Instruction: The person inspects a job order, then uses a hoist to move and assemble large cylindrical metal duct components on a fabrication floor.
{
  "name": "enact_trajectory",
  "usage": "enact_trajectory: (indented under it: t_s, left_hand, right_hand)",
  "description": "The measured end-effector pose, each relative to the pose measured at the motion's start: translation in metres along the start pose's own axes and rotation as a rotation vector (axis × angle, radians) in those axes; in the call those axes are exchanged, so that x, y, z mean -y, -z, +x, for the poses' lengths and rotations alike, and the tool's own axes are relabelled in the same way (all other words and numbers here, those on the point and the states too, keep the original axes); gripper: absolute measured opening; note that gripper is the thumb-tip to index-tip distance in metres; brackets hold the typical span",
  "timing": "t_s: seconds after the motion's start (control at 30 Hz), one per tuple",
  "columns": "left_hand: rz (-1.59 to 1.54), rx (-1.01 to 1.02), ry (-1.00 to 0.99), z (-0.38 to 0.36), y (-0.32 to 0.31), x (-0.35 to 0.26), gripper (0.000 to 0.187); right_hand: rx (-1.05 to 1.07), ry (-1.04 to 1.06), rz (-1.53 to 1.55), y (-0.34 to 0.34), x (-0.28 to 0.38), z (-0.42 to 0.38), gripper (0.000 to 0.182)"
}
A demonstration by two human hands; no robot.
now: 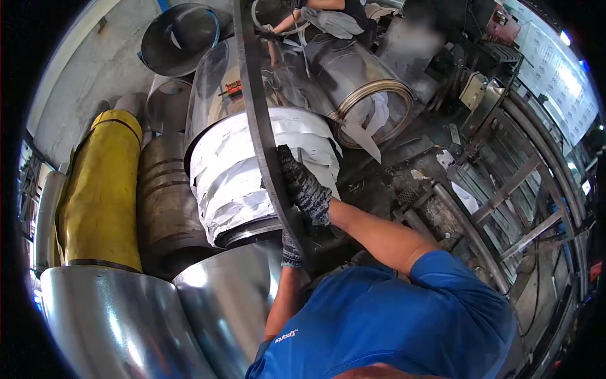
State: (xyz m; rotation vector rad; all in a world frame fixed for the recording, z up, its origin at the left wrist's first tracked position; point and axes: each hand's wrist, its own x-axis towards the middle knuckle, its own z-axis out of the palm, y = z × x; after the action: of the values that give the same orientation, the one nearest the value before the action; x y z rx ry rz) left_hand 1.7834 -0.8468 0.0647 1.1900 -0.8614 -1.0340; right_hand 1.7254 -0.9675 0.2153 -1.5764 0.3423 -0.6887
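Note:
A long, dark, flat metal strip (257,120) runs from the top of the head view down toward my body. My right hand (307,189), in a dark speckled knit glove, is closed on the strip's right edge. My left hand (291,250), in a matching glove, is at the strip's lower end; its fingers are hidden behind the metal. Behind the strip lies a large roll wrapped in torn white sheeting (230,170), with dark layered edges at its near end. The strip crosses in front of this roll.
Shiny sheet-metal rolls (120,322) lie close on the left, beyond them a yellow-wrapped roll (101,189) and a brown roll (167,205). A wire-banded coil (372,95) is at the back. Metal frames (505,196) stand right. Another person's arm (287,22) shows at the top.

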Motion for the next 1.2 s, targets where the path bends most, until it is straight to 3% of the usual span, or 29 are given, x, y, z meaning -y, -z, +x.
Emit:
enact_trajectory:
  t_s: [0.03, 0.07, 0.1, 0.13, 0.2, 0.23, 0.27, 0.4, 0.43, 0.5, 0.6, 0.67, 0.73, 0.77, 0.83, 0.9, 0.93, 1.0, 1.03, 1.13, 1.2]
  left_hand:
    - [0.005, 0.006, 0.000, 0.003, 0.007, 0.018, 0.009]
    - [0.259, -0.049, -0.238, 0.006, 0.017, 0.036, 0.018]
    - [0.508, -0.112, -0.479, 0.007, 0.022, 0.045, 0.027]
    - [0.511, -0.103, -0.479, 0.004, 0.023, 0.040, 0.027]
    - [0.898, -0.188, -0.659, -0.002, 0.021, 0.023, 0.044]
    - [0.902, -0.180, -0.661, 0.001, 0.034, 0.049, 0.044]
    - [0.718, -0.182, -0.573, 0.003, 0.053, 0.073, 0.046]
    - [-0.008, -0.190, -0.197, 0.022, 0.128, 0.160, 0.050]
    - [-0.004, -0.188, -0.197, -0.018, 0.115, 0.124, 0.050]
    - [0.808, -0.196, -0.414, -0.004, 0.048, 0.008, 0.049]
    - [0.855, -0.148, -0.516, -0.009, 0.031, -0.022, 0.049]
    - [0.848, -0.112, -0.485, -0.014, 0.025, -0.028, 0.047]
    - [0.840, -0.077, -0.456, -0.015, 0.028, -0.021, 0.046]
    - [0.757, -0.153, -0.466, -0.012, 0.037, -0.004, 0.044]
    - [0.672, -0.227, -0.477, -0.007, 0.059, 0.034, 0.042]
    - [1.100, -0.248, -0.514, -0.002, 0.085, 0.063, 0.040]
    - [1.100, -0.254, -0.516, 0.002, 0.085, 0.065, 0.040]
    - [0.688, -0.257, -0.311, 0.006, 0.085, 0.068, 0.038]
    - [0.686, -0.259, -0.310, 0.004, 0.084, 0.068, 0.038]
    - [-0.056, -0.113, -0.105, -0.005, 0.078, 0.062, 0.042]
    - [-0.547, -0.004, 0.032, -0.007, 0.073, 0.058, 0.045]
  right_hand:
    - [-0.007, 0.110, -0.140, 0.000, -0.002, -0.001, 0.048]
    - [-0.157, 0.272, -0.251, -0.012, 0.033, -0.015, 0.050]
    - [-0.074, -0.105, 0.135, -0.016, 0.082, -0.025, 0.053]
    - [-0.041, -0.121, 0.086, -0.015, 0.079, -0.021, 0.049]
    - [-0.014, -0.135, 0.042, -0.016, 0.056, -0.011, 0.048]
    - [-0.063, 0.023, -0.098, -0.020, 0.035, -0.005, 0.049]
    - [-0.113, 0.180, -0.236, -0.024, 0.024, -0.001, 0.051]
    - [-0.057, 0.079, -0.086, -0.031, 0.026, 0.008, 0.059]
    - [-0.022, 0.116, -0.102, -0.032, 0.022, 0.010, 0.055]
    - [0.049, 0.188, -0.137, -0.034, 0.015, 0.013, 0.050]
    - [0.077, 0.051, -0.046, -0.032, 0.040, 0.009, 0.048]
    - [0.097, -0.019, 0.005, -0.032, 0.035, 0.010, 0.049]
    - [-0.039, 0.307, -0.245, -0.037, 0.014, 0.014, 0.055]
    - [-0.042, 0.310, -0.246, -0.036, 0.019, 0.013, 0.055]
    - [-0.025, 0.095, -0.146, -0.036, 0.041, 0.008, 0.053]
    - [0.051, -0.026, -0.094, -0.030, 0.067, 0.003, 0.052]
    - [0.129, -0.148, -0.044, -0.028, 0.074, 0.002, 0.052]
    - [0.080, -0.070, -0.067, -0.032, 0.060, 0.003, 0.057]
    - [0.026, 0.006, -0.088, -0.035, 0.051, 0.003, 0.062]
    - [-0.117, 0.170, -0.109, -0.044, 0.034, 0.008, 0.064]
    - [-0.052, 0.100, -0.112, -0.036, 0.035, 0.006, 0.062]
